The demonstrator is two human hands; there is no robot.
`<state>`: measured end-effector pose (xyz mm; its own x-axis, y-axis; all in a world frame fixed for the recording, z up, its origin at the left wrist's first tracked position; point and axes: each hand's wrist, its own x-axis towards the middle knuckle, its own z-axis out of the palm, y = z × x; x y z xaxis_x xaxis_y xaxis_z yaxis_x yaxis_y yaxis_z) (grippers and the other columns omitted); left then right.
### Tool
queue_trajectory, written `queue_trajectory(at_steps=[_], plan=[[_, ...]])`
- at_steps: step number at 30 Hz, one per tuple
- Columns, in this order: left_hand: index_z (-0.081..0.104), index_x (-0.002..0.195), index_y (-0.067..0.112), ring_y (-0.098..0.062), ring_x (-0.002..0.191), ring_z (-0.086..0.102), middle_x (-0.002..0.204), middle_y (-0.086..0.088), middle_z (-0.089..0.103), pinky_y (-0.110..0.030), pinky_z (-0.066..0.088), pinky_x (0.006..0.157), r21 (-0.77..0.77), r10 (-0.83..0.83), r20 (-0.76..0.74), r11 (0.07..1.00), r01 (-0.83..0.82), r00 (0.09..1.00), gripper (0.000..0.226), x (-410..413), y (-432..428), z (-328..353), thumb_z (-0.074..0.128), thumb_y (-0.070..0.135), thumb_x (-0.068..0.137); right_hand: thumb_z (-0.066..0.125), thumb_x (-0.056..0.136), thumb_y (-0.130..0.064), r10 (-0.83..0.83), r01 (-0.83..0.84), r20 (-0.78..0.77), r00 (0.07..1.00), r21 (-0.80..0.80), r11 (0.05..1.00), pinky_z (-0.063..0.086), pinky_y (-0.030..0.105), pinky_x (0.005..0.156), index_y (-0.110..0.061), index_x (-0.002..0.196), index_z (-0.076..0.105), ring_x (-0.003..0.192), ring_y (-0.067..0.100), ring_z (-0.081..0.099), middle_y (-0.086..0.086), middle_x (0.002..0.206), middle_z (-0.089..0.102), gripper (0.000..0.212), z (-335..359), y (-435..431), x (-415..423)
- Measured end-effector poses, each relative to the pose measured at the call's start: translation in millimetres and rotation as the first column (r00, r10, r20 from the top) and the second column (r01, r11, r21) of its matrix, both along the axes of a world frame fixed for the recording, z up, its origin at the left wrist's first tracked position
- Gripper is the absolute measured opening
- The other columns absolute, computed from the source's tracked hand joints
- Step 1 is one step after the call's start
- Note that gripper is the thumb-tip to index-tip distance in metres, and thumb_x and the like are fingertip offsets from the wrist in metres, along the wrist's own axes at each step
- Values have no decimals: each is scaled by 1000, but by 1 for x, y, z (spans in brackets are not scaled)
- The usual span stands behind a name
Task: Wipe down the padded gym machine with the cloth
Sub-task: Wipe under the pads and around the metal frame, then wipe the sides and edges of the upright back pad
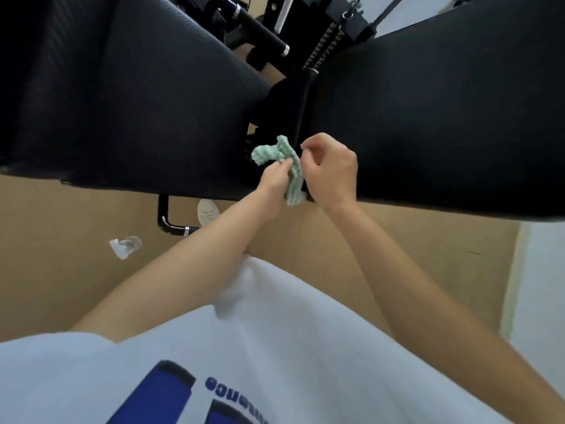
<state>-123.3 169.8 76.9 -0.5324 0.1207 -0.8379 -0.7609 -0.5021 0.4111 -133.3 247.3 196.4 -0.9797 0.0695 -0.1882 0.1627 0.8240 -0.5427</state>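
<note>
We look down past our white printed T-shirt at both bare arms reaching toward the gap between two black pads of the gym machine. Our left hand has its fingers curled around a bunched green-and-white cloth, which sticks up above the fist and trails out below it, right at the near edge of the padding where the left pad and right pad meet. Our right hand sits just beside the cloth, its fingers bent loosely with the fingertips drawn near the thumb; we cannot tell whether it pinches the fabric or merely touches it. Behind the pads rise black frame bars, a foam-covered handle with a chrome end, and a cable. Below, on the tan floor, lie a crumpled clear wrapper and a pale shoe, near a bent black tube of the frame.
</note>
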Motion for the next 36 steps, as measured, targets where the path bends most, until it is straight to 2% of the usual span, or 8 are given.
queue_trajectory(at_steps=[3, 6, 11, 16, 20, 24, 30, 36], plan=[[64, 116, 6, -29, 100, 67, 97, -8, 67, -41, 57, 90, -190, -129, 26, 973, 132, 991, 24, 0, 20, 9, 51, 22, 105, 63, 88, -12, -216, 225, 73, 974, -148, 963, 52, 21, 66, -18, 86, 74, 69, 7, 65, -10, 71, 68, 12, -19, 21, 63], [57, 115, 9, -36, 108, 66, 103, -12, 64, -50, 54, 103, -153, -81, 118, 983, 98, 990, 14, 4, 26, 27, 52, 17, 105, 65, 79, -18, -464, 520, 257, 848, -234, 822, 60, 42, 80, -17, 86, 74, 77, 19, 71, -4, 76, 73, 11, -52, 46, 102], [60, 106, -4, -34, 80, 74, 97, -21, 71, -41, 61, 70, 31, -74, 116, 997, 71, 990, 21, 38, 33, 56, 43, 9, 104, 57, 100, -38, -293, 768, 714, 636, -547, 333, 53, 40, 97, -13, 132, 60, 112, 25, 66, 4, 126, 70, 41, -70, 65, 116], [63, 132, 1, -34, 117, 68, 132, -19, 69, -44, 55, 99, 48, -228, -54, 972, 230, 972, 48, 56, 23, 84, 44, 26, 96, 55, 97, -39, -227, 699, 732, 642, -681, -218, 52, 48, 102, -4, 140, 57, 123, 37, 64, 19, 138, 63, 56, -61, 78, 110], [68, 130, 4, -28, 109, 73, 123, -13, 75, -42, 58, 97, 46, -421, -156, 901, 432, 893, 66, 67, 0, 91, 62, 55, 88, 67, 92, -42, -104, 694, 690, 716, -720, -5, 51, 49, 107, -9, 129, 67, 118, 28, 68, 12, 127, 71, 50, -55, 77, 111], [74, 108, 10, -25, 98, 78, 107, -9, 79, -36, 63, 84, -351, -636, -188, 755, 553, 748, 34, 77, -6, 77, 83, 33, 84, 65, 98, -27, -154, 666, 649, 745, -705, 245, 57, 42, 97, -8, 124, 71, 115, 28, 70, 11, 119, 75, 32, -63, 69, 118], [75, 101, 19, -20, 86, 73, 94, 1, 76, -38, 60, 78, -648, -635, -64, 613, 452, 770, 12, 68, -24, 52, 69, 18, 91, 65, 100, -21, -388, 714, 637, 665, -695, 82, 61, 40, 84, -10, 97, 68, 96, 26, 74, 11, 104, 76, 12, -93, 59, 125], [71, 95, 10, -28, 88, 64, 95, -12, 67, -48, 59, 85, -548, -481, 77, 712, 440, 874, 22, 50, -23, 29, 51, 20, 101, 62, 100, -14, -382, 702, 690, 615, -700, -135, 60, 31, 67, -16, 88, 64, 79, 18, 73, 2, 88, 75, 12, -108, 51, 125]])
